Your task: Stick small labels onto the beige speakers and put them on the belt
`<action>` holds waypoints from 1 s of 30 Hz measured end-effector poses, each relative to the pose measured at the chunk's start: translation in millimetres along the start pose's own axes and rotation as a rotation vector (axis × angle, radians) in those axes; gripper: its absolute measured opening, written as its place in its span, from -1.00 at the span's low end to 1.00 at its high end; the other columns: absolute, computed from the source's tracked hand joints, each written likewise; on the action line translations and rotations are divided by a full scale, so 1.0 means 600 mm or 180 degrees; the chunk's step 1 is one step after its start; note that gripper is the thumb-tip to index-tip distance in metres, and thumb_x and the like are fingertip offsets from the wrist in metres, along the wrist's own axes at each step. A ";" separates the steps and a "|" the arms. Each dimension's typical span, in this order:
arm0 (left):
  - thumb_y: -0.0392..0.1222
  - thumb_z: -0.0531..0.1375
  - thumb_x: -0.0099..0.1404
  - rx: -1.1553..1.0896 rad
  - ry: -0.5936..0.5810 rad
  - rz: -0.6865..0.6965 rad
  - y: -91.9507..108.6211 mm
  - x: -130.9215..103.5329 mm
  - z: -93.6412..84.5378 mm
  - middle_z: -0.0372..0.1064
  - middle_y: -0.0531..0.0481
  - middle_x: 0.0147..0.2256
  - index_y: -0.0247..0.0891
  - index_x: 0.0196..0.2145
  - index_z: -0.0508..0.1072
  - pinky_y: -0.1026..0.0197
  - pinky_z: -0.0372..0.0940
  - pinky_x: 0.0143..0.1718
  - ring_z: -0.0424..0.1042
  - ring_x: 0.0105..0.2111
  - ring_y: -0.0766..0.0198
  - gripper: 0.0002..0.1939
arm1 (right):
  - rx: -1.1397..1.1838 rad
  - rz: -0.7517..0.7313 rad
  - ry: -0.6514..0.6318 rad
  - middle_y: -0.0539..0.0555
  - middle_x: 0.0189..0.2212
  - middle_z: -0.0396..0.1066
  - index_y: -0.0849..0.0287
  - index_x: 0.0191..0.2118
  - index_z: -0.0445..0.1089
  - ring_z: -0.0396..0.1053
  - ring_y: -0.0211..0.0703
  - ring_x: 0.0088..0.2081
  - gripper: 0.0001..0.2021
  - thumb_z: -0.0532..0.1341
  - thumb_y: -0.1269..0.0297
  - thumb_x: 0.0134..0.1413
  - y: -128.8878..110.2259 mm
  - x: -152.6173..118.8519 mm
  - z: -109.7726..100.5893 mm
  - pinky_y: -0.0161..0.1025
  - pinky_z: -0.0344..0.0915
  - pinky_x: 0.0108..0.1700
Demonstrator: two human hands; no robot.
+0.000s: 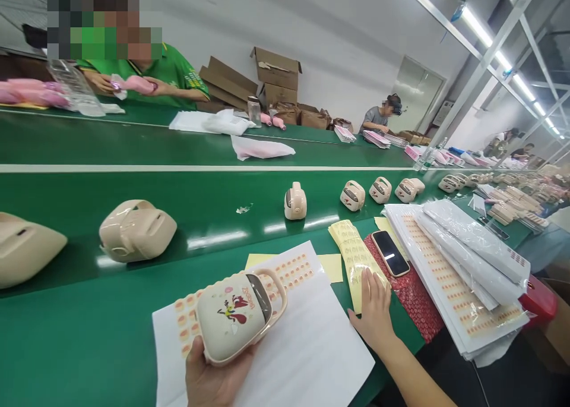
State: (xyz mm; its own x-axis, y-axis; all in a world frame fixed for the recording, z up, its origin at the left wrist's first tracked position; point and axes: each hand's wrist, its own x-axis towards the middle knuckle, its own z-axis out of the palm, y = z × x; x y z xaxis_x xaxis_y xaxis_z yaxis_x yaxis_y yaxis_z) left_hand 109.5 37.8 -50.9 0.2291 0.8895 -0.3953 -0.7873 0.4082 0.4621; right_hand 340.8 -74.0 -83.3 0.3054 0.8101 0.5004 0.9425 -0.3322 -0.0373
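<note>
My left hand (218, 374) is wrapped round a cream device (234, 321) with a loop handle and a cartoon print on its face, held above a white sheet (307, 335) bearing rows of small orange stickers (296, 267). My right hand (374, 309) lies with its fingers spread on a strip of yellow printed labels (354, 255), to the right of the sheet. Nothing shows in its grasp. Part of the sticker rows is hidden behind the device.
Beside the labels lie a phone (390, 254) on red bubble wrap (416, 303) and a stack of sticker sheets (449, 264). More cream devices (138, 232) stand along the green belt (222, 199). Across it, a person in green (178, 74) holds a pink item (140, 84).
</note>
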 end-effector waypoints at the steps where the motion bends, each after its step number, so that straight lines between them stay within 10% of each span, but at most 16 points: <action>1: 0.18 0.21 -0.08 -0.0010 -0.0009 -0.0026 0.000 0.002 -0.001 0.40 0.10 -0.04 0.17 -0.03 0.30 -0.29 0.12 0.00 0.11 0.12 -0.15 -0.41 | -0.0012 -0.0123 -0.0034 0.29 0.13 0.14 0.21 0.27 -0.36 0.08 0.27 0.12 -0.26 0.05 0.38 0.02 0.006 -0.006 0.001 0.36 -0.16 0.10; 7: 0.10 0.23 -0.07 -0.0052 0.0056 -0.0148 -0.002 0.013 -0.024 0.41 0.11 -0.05 0.17 -0.01 0.29 -0.28 0.14 0.00 0.16 0.09 -0.14 -0.40 | 0.0438 -0.0435 0.0019 0.16 -0.04 0.38 0.09 0.26 -0.25 0.35 -0.05 -0.05 -0.41 -0.12 0.54 0.12 0.034 0.004 0.004 0.17 0.09 0.08; 14: 0.17 0.21 -0.07 0.0011 0.0167 -0.0034 -0.001 0.006 -0.009 0.40 0.10 -0.05 0.14 -0.06 0.34 -0.27 0.11 0.02 0.11 0.12 -0.14 -0.45 | 0.0441 -0.0962 -0.0551 0.24 0.07 0.25 0.23 0.24 -0.16 0.14 0.10 0.13 -0.39 0.01 0.47 0.05 0.049 0.002 -0.025 0.30 0.06 0.08; 21: 0.22 0.17 -0.04 0.0152 0.0141 -0.0014 0.004 -0.004 0.006 0.38 0.10 -0.03 0.12 -0.08 0.36 -0.27 0.06 0.06 0.06 0.15 -0.11 -0.48 | 0.0673 -0.1505 -0.0335 0.13 -0.12 0.44 0.13 0.18 0.05 0.37 -0.11 -0.05 -0.52 -0.05 0.53 0.14 0.085 0.001 -0.045 0.07 0.25 0.05; 30: 0.18 0.18 -0.04 0.0033 0.0052 -0.0040 0.004 0.002 -0.005 0.37 0.11 -0.01 0.16 -0.05 0.33 -0.30 0.10 0.02 0.06 0.15 -0.13 -0.46 | 0.0958 -0.0894 0.0119 0.14 -0.09 0.42 0.08 0.10 0.19 0.46 -0.12 -0.20 -0.52 -0.06 0.56 0.08 0.103 0.042 -0.065 -0.11 0.42 -0.14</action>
State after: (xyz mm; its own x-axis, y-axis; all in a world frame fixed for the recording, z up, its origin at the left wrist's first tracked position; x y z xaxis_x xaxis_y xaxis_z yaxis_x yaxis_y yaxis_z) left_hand 106.3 39.3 -52.9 0.2296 0.8808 -0.4142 -0.7785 0.4216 0.4650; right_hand 401.4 -92.7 -39.1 0.0306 0.8293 0.5580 0.9879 0.0599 -0.1432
